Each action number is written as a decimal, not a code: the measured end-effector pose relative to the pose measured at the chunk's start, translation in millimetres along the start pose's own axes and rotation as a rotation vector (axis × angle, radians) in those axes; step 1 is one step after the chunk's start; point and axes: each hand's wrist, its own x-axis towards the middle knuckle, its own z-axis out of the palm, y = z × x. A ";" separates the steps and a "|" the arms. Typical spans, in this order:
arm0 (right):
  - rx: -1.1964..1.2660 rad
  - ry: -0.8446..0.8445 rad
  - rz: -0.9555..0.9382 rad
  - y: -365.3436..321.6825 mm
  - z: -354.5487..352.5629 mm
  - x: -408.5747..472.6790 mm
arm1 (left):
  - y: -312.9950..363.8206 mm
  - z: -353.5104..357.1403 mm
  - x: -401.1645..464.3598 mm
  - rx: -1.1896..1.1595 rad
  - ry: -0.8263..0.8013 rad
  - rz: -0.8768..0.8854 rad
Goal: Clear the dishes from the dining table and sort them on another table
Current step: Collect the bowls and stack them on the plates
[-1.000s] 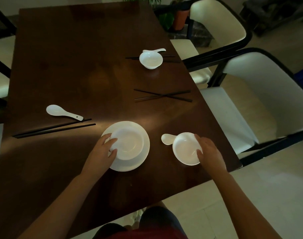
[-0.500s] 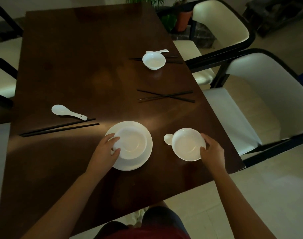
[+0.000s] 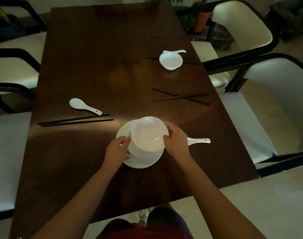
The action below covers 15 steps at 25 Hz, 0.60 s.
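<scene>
Bowls met over the plate (image 3: 140,163) between both hands.
Right hand (image 3: 177,138) gripped the upper bowl (image 3: 148,133) by its rim; left hand (image 3: 117,150) clasped the lower bowl (image 3: 138,151) beneath it.

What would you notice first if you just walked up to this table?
The two hands near the table's front edge: the right hand holds a white bowl tilted over another bowl on a white plate, which the left hand steadies. Next, the crossed black chopsticks to the right, and a lone white spoon to the left.
</scene>
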 end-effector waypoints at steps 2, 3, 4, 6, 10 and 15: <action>-0.005 -0.009 0.004 -2.0 11.0 1.2 | 2.3 1.8 1.2 -0.106 -0.011 -0.064; -0.009 -0.014 0.011 -2.3 14.5 1.7 | 2.5 1.5 1.8 -0.189 -0.021 -0.094; -0.016 -0.017 0.016 -2.6 17.4 2.4 | 2.8 0.5 2.3 -0.277 -0.036 -0.122; -0.049 -0.023 0.019 -1.8 21.0 2.7 | 2.3 -1.0 3.9 -0.338 -0.059 -0.146; -0.080 -0.056 0.054 5.3 22.2 1.6 | -5.3 1.2 8.0 -0.130 0.014 -0.061; 0.002 -0.087 0.101 11.8 21.1 7.7 | -10.0 5.6 10.9 -0.156 0.085 -0.046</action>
